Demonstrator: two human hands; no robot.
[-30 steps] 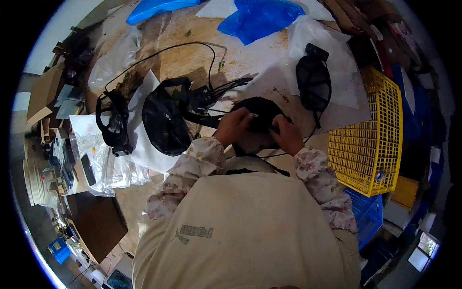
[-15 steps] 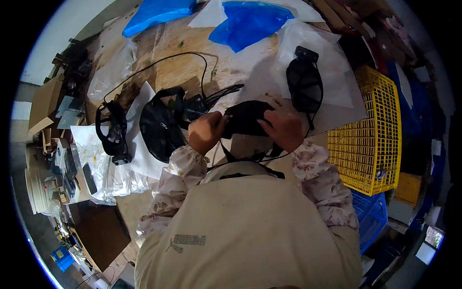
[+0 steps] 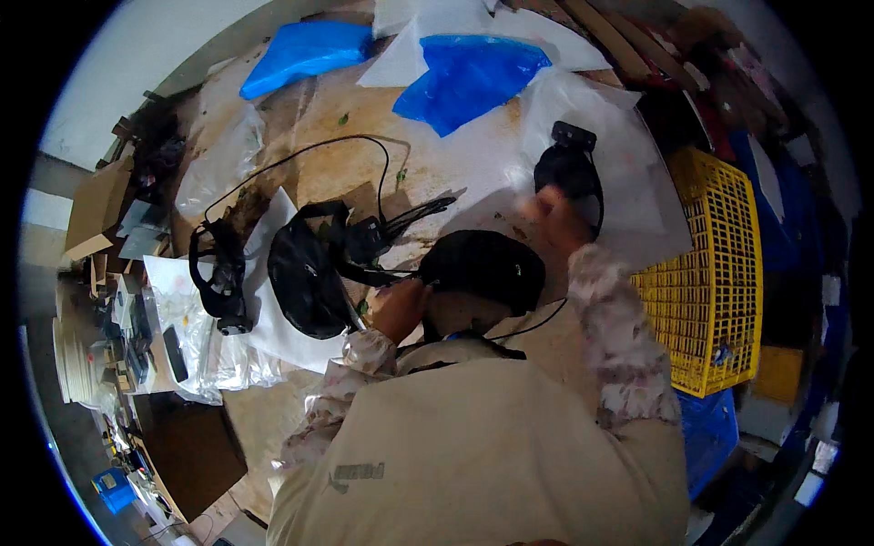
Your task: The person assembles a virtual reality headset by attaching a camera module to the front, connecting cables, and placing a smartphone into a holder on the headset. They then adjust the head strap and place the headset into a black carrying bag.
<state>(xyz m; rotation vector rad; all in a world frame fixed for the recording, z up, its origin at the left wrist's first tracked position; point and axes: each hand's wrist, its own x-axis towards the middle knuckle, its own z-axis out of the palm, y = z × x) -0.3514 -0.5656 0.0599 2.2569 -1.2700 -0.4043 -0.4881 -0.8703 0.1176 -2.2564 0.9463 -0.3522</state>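
Observation:
A black fabric pouch (image 3: 487, 268), rounded like a waist bag, lies in front of me. My left hand (image 3: 401, 308) is closed at its left end, with the fingertips partly hidden against the dark cloth. My right hand (image 3: 557, 221) is apart from the pouch, up by a black strapped device (image 3: 566, 171) at the right; motion smears its fingers, and whether it touches the device is unclear. Left of my left hand rests a second black pouch (image 3: 308, 280) with a strap. Beside that one lies a black headband-like device (image 3: 218, 278).
Black cables (image 3: 414, 218) run across the table behind the pouches. Blue plastic bags (image 3: 473, 82) and white foam sheets lie at the far side. A yellow plastic crate (image 3: 719, 282) stands at the right, and a dark phone-like slab (image 3: 175, 353) lies on clear plastic at the left.
My right hand has left the pouch and moved up and right to the strapped device. My left hand has come nearer to me, and the pouch now lies lower and more to the right.

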